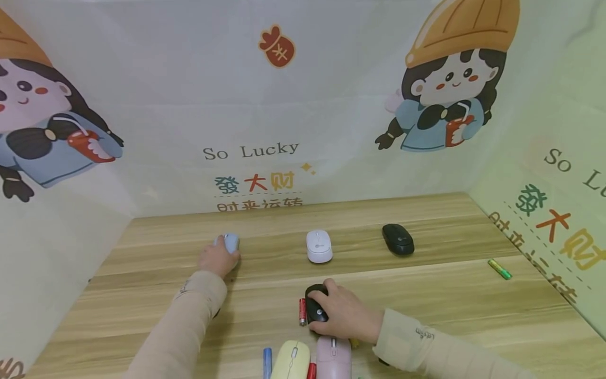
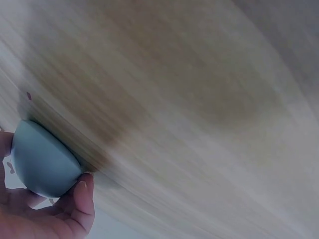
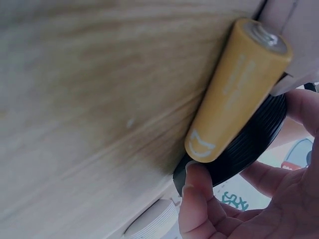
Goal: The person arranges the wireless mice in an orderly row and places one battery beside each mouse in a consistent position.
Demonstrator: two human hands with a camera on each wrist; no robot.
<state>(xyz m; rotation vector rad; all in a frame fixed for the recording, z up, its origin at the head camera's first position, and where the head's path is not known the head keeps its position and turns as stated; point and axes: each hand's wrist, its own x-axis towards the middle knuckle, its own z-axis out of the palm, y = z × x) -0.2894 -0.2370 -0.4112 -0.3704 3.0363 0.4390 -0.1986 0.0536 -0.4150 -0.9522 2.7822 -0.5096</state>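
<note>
At the far left of the table, my left hand (image 1: 219, 259) grips a light blue computer mouse (image 1: 231, 242). In the left wrist view, fingers and thumb hold the sides of this mouse (image 2: 45, 162). Near the table's middle, my right hand (image 1: 347, 313) holds a black mouse (image 1: 316, 302) from its right side. A red battery (image 1: 302, 311) lies just left of that mouse. The right wrist view shows fingertips at the ribbed side of the black mouse (image 3: 249, 144), with an orange-yellow battery (image 3: 234, 94) in front, partly covering it.
At the back stand a white mouse (image 1: 319, 246) and another black mouse (image 1: 398, 239). A green battery (image 1: 500, 269) lies at the right. Along the front are a yellow mouse (image 1: 291, 363), a pink mouse (image 1: 334, 360), a blue battery (image 1: 267, 363) and a red battery (image 1: 311, 371).
</note>
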